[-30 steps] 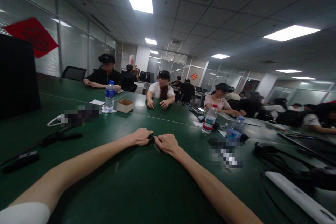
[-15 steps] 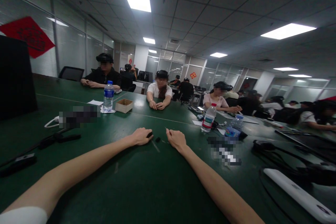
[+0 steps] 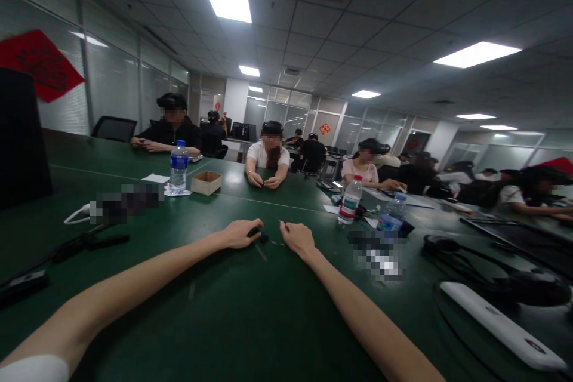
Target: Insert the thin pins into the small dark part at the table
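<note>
Both my arms stretch forward over a dark green table [image 3: 250, 310]. My left hand [image 3: 239, 233] rests knuckles up with its fingers curled on a small black object [image 3: 255, 231]. Another small black piece [image 3: 264, 239] lies on the table just to its right. A short gap away, my right hand [image 3: 298, 238] is closed in a pinch on something thin that I cannot make out. A faint thin line [image 3: 260, 252] runs along the table just in front of the hands.
Water bottles [image 3: 178, 168] [image 3: 350, 200] and a small cardboard box [image 3: 206, 182] stand further out. A white bar [image 3: 501, 325] and black cables [image 3: 470, 262] lie at the right, black cables and gadgets [image 3: 85, 242] at the left. Several people sit across the table.
My hands were touching over the small black object a second ago. The right hand has pulled away to the right, leaving a small black piece between them. The view drifted slightly.
</note>
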### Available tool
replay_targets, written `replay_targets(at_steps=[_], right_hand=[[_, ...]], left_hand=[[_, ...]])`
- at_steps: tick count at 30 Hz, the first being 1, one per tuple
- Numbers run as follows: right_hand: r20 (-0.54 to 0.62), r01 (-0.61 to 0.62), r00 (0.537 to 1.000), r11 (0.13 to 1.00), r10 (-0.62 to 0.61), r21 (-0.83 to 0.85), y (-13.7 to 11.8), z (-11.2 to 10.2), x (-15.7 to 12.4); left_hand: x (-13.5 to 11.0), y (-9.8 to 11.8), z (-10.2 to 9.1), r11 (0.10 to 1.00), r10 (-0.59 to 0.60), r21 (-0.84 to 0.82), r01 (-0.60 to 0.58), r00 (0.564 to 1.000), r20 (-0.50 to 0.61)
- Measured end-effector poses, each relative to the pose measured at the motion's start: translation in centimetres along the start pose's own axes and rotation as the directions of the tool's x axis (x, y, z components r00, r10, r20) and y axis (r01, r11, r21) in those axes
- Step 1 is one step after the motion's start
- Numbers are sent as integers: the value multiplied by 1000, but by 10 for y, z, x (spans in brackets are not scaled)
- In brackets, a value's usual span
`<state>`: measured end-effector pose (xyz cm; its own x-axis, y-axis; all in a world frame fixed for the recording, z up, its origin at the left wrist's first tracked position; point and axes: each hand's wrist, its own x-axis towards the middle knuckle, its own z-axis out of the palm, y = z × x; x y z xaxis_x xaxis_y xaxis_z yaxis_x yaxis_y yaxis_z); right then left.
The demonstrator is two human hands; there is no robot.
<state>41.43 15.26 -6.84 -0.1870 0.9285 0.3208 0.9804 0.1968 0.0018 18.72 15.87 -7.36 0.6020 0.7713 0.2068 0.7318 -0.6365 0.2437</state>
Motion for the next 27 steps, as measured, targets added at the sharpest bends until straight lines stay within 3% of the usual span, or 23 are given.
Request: replay_targets(at_steps=[9,16,19,22,27], right_hand=[[11,-4,1000,1000,4,17,-3,-5,-5],[13,3,1000,1000,-3,10,0,-1,-4],[21,3,1000,1000,-3,2,0,-1,-3],[33,-5,999,1000,5,-2,1,0,-1],[52,16,999,1000,-16,8,2,0,1]], left_hand=[[8,13,2,996,83,-46,-79,993,83],[-14,43,-17,975,203,-122,-186,968,145],[-34,61,-31,974,227,-72,-217,948,224],[-62,66,-54,979,183,36,-200,946,266],[-138,36,-111,993,-102,87,80,951,292]])
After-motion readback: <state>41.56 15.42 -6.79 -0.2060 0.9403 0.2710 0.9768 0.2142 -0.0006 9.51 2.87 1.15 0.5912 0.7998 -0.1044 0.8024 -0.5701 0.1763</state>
